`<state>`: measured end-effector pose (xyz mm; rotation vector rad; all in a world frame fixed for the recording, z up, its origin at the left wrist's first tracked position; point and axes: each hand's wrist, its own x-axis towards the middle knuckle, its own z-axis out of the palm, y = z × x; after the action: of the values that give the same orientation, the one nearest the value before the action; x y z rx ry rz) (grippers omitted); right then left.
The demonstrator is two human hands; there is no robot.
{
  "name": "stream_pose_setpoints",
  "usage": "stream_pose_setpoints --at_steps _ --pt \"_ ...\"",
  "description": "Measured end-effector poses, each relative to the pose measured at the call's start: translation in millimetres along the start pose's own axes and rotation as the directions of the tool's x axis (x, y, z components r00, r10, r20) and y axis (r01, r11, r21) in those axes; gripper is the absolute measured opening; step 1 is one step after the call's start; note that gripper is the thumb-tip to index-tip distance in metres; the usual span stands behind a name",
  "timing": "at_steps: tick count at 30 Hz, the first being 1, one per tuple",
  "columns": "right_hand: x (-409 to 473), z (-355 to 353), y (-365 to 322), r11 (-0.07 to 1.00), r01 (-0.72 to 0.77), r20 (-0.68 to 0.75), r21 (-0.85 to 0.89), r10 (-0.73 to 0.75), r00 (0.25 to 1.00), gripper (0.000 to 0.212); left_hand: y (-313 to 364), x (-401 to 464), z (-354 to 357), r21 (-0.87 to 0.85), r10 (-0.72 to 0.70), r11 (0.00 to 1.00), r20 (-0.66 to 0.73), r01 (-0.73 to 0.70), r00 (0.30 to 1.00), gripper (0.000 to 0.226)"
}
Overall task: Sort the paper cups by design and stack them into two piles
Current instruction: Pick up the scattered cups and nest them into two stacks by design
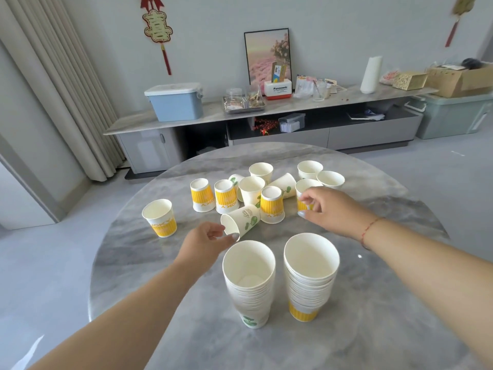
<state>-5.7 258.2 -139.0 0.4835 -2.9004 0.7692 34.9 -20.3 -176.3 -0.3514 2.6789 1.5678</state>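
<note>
Two tall piles stand near me on the round grey table (373,303): a green-leaf pile (249,284) on the left and a yellow-striped pile (309,276) on the right. Behind them lie several loose cups of both designs. My left hand (205,241) pinches the rim of a green-leaf cup (241,219) that lies on its side. My right hand (330,209) grips an upright yellow cup (305,194). A single yellow cup (160,217) stands apart at the left. Three yellow cups stand upside down in the cluster (272,205).
Plain-looking upright cups (330,179) stand at the far right of the cluster. Beyond the table a long low cabinet (186,121) holds a blue box (174,102), a tray and a picture frame. Curtains hang at the left.
</note>
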Motion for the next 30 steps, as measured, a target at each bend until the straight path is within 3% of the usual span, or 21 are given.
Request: stream_pose_setpoints --at_steps 6,9,12,16,18,21,23,24,26,28,30 --pt "72.8 30.7 -12.0 0.987 0.041 0.047 -0.154 -0.034 0.998 0.057 5.7 41.7 31.9 0.208 -0.036 0.976 -0.148 0.067 0.988 0.055" --pt "96.0 47.5 -17.3 0.983 -0.003 0.076 -0.182 0.017 0.997 0.068 5.7 51.1 38.8 0.313 0.070 0.949 -0.312 0.033 0.948 0.087" --pt "103.9 59.1 -23.0 0.982 -0.019 0.106 -0.189 0.039 0.994 0.067 -2.4 67.7 34.0 0.461 0.095 0.887 -0.224 0.019 0.970 0.111" --pt "100.1 68.2 -27.1 0.959 0.020 0.141 -0.283 0.021 0.990 0.053 -19.0 81.3 31.1 0.365 0.068 0.930 -0.072 -0.037 0.995 0.084" --pt "94.6 65.9 -24.3 0.975 -0.008 0.105 -0.222 0.032 0.994 0.058 -18.5 76.5 28.4 0.306 0.094 0.950 -0.082 -0.064 0.992 0.072" --pt "81.4 42.6 -20.8 0.991 -0.127 0.013 -0.049 0.128 0.992 0.062 -11.1 65.7 14.4 0.243 0.113 0.966 -0.082 -0.090 0.990 0.071" --pt "72.0 18.5 -16.9 0.961 -0.203 -0.062 0.188 0.218 0.974 0.051 0.3 54.6 -0.9 0.231 0.133 0.966 -0.070 -0.114 0.989 0.073" --pt "65.7 5.0 -17.9 0.894 -0.210 -0.078 0.395 0.261 0.962 0.042 8.5 48.4 -9.7 0.237 0.150 0.963 -0.067 -0.130 0.986 0.072" --pt "50.6 -21.1 -28.1 0.617 -0.158 -0.036 0.771 0.290 0.956 0.028 32.0 34.1 -26.4 0.232 0.207 0.954 -0.056 -0.189 0.977 0.069" --pt "33.5 -40.9 -43.2 0.369 -0.090 0.005 0.925 0.225 0.974 0.024 63.9 14.4 -39.2 0.186 0.282 0.944 -0.032 -0.272 0.959 0.062" --pt "15.9 -52.4 -59.5 0.273 -0.048 0.009 0.961 0.141 0.990 0.031 96.2 -9.9 -48.4 0.142 0.369 0.920 -0.008 -0.364 0.929 0.056"
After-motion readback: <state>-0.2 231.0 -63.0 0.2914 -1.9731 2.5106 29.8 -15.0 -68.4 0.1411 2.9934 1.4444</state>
